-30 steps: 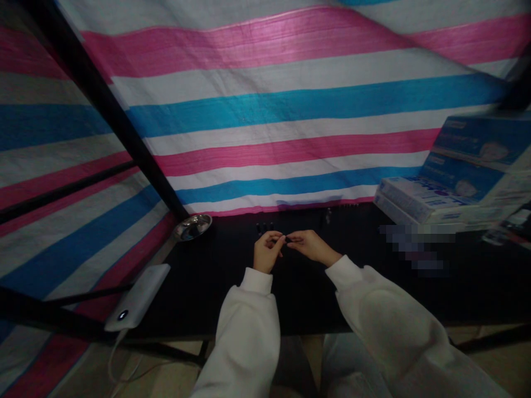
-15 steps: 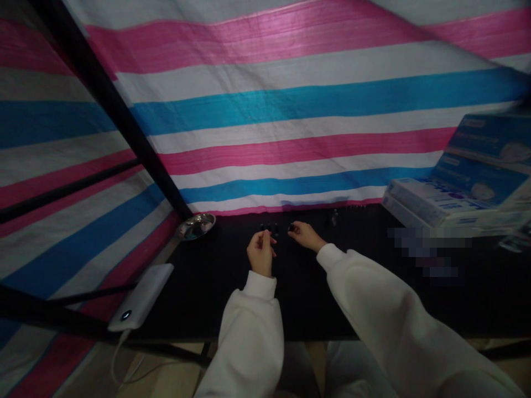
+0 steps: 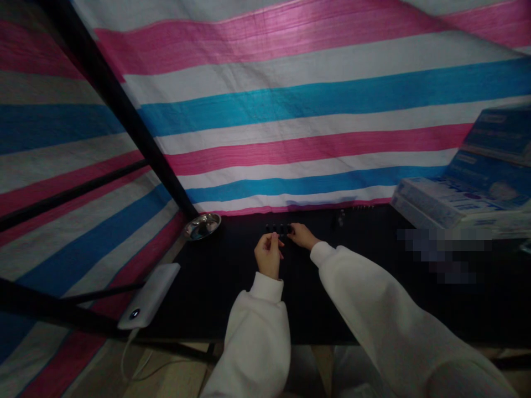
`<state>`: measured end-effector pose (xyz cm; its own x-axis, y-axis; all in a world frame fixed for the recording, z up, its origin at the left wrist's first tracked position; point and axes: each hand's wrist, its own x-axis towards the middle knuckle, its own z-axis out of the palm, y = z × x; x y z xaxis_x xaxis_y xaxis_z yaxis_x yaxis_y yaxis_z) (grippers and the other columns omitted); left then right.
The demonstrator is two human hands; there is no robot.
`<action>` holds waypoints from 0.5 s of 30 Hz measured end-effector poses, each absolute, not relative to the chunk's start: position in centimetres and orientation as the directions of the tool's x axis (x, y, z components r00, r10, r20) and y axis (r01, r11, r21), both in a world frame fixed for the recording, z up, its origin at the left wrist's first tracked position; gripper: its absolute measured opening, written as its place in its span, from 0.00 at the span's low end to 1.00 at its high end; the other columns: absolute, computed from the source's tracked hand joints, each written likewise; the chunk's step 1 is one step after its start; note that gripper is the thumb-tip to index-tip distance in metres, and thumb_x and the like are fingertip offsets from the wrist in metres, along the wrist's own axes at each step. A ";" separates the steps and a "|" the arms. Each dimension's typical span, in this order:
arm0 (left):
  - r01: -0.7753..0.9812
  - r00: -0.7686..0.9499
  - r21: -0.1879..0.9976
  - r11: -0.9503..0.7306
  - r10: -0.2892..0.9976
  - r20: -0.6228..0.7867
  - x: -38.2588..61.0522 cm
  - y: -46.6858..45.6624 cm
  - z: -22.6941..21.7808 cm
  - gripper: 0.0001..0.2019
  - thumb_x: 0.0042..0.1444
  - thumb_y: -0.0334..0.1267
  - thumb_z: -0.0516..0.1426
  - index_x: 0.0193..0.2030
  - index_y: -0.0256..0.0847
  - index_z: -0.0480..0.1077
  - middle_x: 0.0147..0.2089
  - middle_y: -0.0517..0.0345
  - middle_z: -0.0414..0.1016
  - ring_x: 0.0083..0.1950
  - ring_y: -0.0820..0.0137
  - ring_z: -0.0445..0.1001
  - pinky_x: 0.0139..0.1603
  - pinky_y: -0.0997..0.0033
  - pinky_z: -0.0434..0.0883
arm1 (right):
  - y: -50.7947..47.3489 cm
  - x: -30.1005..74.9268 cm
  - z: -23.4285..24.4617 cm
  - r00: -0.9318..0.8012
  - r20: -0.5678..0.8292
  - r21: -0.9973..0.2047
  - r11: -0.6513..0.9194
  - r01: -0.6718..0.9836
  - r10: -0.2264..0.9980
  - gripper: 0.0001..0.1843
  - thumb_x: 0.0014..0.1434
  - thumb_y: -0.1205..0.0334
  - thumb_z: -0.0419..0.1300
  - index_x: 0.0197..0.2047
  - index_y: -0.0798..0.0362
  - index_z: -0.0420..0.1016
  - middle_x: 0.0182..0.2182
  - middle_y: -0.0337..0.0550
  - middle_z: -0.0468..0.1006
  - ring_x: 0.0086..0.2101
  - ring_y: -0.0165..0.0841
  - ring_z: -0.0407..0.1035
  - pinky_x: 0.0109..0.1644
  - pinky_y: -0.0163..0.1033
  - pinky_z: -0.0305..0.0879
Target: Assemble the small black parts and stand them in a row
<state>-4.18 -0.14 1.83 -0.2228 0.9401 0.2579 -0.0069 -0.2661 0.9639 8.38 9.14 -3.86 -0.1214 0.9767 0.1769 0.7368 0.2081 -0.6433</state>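
Observation:
Several small dark upright pieces stand in a short row on the black table. At the right end of that row, the fingertips of my right hand are closed on another small black piece. My left hand hovers just in front of the row, its thumb and forefinger pinched together and its other fingers curled. Whether anything sits in that pinch is too small to tell. The pieces are too dark and tiny to name more exactly.
A shiny metal dish stands at the back left. A white power bank with a cable lies at the left edge. Small clear items sit behind my right hand. Blue and white boxes are stacked on the right, before a striped sheet.
My right hand has moved left with the black piece, bringing it to the row's right end. The left hand keeps its pinch. The whole view has shifted slightly.

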 end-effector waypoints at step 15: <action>0.205 0.097 0.932 -0.300 0.954 0.285 -2.4 -0.3 1.6 0.13 0.51 0.46 0.50 0.33 0.37 0.66 0.25 0.60 0.67 0.15 0.81 0.60 0.13 0.80 0.58 | 3.2 16.3 1.8 0.470 0.638 -0.733 0.295 0.613 0.610 0.15 0.55 0.58 0.48 0.42 0.57 0.65 0.32 0.46 0.69 0.30 0.30 0.63 0.37 0.37 0.60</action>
<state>-2.40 -0.34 1.62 0.0969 0.9536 0.2852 0.2051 -0.2995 0.9318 16.27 3.21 1.78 0.4699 0.6099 0.6381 0.6131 0.2946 -0.7330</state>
